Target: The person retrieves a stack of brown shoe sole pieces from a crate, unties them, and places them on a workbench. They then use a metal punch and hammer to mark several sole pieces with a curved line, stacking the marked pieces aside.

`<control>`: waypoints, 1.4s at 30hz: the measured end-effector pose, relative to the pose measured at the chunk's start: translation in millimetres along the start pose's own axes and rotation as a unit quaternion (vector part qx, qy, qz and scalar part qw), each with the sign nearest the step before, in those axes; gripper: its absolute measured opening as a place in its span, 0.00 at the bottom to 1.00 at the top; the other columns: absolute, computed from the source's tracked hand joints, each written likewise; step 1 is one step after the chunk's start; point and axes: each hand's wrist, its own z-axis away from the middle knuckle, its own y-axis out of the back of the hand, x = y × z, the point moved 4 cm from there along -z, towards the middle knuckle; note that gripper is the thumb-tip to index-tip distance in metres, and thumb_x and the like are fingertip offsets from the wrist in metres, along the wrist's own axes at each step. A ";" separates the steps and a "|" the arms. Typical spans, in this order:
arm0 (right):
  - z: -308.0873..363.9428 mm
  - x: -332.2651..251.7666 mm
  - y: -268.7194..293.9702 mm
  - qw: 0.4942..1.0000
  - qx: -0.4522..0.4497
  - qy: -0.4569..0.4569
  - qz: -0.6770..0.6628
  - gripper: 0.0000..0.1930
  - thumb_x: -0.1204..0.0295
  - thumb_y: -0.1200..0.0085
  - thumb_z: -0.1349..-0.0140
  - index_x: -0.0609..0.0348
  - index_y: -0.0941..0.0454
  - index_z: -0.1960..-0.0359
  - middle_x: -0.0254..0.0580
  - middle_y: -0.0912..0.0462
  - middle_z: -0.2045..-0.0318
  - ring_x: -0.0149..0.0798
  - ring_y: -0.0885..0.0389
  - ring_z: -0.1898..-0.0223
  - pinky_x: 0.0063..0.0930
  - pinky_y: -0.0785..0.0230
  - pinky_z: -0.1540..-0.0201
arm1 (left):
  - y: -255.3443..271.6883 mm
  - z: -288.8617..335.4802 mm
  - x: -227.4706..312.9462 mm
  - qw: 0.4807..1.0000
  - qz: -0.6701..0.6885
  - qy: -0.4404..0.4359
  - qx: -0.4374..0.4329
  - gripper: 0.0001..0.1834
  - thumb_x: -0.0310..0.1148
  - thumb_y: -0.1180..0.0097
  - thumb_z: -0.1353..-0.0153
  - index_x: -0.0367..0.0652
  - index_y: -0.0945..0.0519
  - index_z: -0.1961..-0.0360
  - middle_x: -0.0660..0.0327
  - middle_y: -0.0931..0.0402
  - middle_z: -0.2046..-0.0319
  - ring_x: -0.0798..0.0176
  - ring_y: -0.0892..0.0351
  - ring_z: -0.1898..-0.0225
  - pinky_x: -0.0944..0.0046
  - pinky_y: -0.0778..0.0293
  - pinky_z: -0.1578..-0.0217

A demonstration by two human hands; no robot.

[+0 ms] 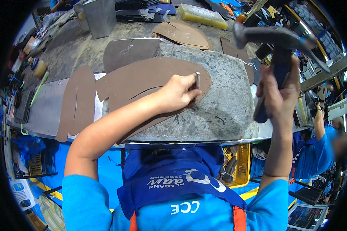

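Observation:
My left hand (178,91) pinches a short metal punch (197,79) upright on a large brown leather piece (138,75), close to its rounded right end. Under that end lies a grey stone slab (231,96). Raised at the right, my right hand (280,92) is wrapped round the dark blue handle of a hammer (272,35). The hammer's dark metal head is up in the air, apart from the punch and slightly blurred. A second brown leather piece (78,102) with slits lies to the left, and a darker piece (131,54) sits behind the large one.
Stacked tan leather pieces (181,34) and a yellowish block (203,16) lie at the back of the table. A metal container (98,18) stands back left, near a jar (37,68). Below the table's edge is a yellow crate (241,165). Another person (316,154) is at the far right.

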 end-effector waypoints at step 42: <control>15.9 -5.8 -38.0 0.932 -0.269 0.098 0.223 0.21 0.78 0.43 0.51 0.59 0.36 0.54 0.49 0.23 0.75 0.47 0.22 0.75 0.32 0.31 0.72 | 10.0 24.6 17.2 0.990 -0.090 -0.110 -0.026 0.08 0.26 0.43 0.47 0.36 0.29 0.68 0.56 0.25 0.78 0.65 0.22 0.73 0.63 0.28 0.72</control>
